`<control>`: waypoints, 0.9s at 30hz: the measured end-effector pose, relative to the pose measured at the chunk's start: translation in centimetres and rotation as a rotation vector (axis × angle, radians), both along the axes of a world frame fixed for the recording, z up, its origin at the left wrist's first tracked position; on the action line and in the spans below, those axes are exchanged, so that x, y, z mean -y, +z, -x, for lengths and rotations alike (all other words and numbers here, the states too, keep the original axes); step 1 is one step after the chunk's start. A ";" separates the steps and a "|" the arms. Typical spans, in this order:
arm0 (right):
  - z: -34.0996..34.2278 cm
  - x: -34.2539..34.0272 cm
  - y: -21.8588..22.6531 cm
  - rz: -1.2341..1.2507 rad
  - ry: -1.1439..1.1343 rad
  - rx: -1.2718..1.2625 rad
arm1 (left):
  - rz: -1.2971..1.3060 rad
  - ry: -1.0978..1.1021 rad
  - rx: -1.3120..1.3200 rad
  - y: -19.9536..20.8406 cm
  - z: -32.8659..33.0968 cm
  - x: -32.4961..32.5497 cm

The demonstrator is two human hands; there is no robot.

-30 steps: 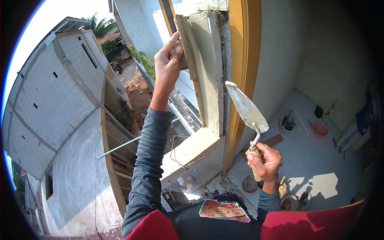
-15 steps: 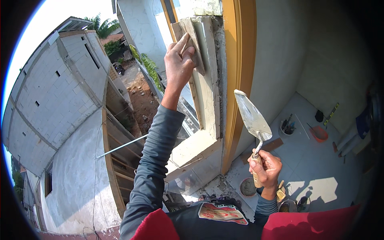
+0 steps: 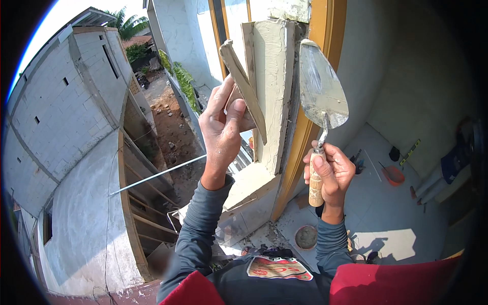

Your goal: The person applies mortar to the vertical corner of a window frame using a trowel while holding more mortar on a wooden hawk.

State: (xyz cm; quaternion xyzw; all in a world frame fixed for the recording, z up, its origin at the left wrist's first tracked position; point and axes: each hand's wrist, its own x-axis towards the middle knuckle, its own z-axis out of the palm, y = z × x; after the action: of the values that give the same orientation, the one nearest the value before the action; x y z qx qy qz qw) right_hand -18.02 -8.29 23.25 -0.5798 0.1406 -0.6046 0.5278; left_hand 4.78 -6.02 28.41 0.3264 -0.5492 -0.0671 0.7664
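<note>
My left hand (image 3: pixel 218 134) grips a plastering float (image 3: pixel 243 89), a flat board turned partly edge-on with mortar along its face and top. The board is beside the freshly coated upright of the window opening (image 3: pixel 269 86); I cannot tell whether it touches it. My right hand (image 3: pixel 333 175) is wrapped round the wooden handle of a trowel (image 3: pixel 324 84), blade pointing up and smeared with grey mortar. In the view, the blade overlaps the orange door or window frame (image 3: pixel 333 35). Wet mortar also covers the sill (image 3: pixel 249 183) below the upright.
A bucket of mortar (image 3: pixel 306 237) stands on the tiled floor below. Farther right are an orange basin (image 3: pixel 393 176), a spirit level (image 3: pixel 409 152) and another person's legs (image 3: pixel 432 188). Outside on the left, a pale pole (image 3: pixel 157 175) juts toward a block building (image 3: pixel 56 96).
My left hand has drawn the float down and back from the upright, turning it more edge-on. My right hand has lifted the trowel closer to the upright.
</note>
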 end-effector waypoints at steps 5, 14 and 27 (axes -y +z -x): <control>-8.6 3.9 3.0 0.042 -0.045 0.040 | -0.056 0.007 -0.050 -3.3 -2.3 -2.2; -14.9 6.2 3.6 0.004 -0.136 0.030 | -0.182 0.034 -0.083 -6.8 -5.8 -5.0; -12.0 2.7 -6.9 -0.056 -0.230 -0.051 | -0.201 -0.017 -0.078 -8.2 -6.5 -6.0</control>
State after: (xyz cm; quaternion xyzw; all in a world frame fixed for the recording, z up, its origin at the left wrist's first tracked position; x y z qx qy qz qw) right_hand -6.06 -11.03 16.36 -0.5600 0.2364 -0.6420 0.4673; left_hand 11.25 0.02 20.18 0.3941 -0.5120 -0.1408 0.7501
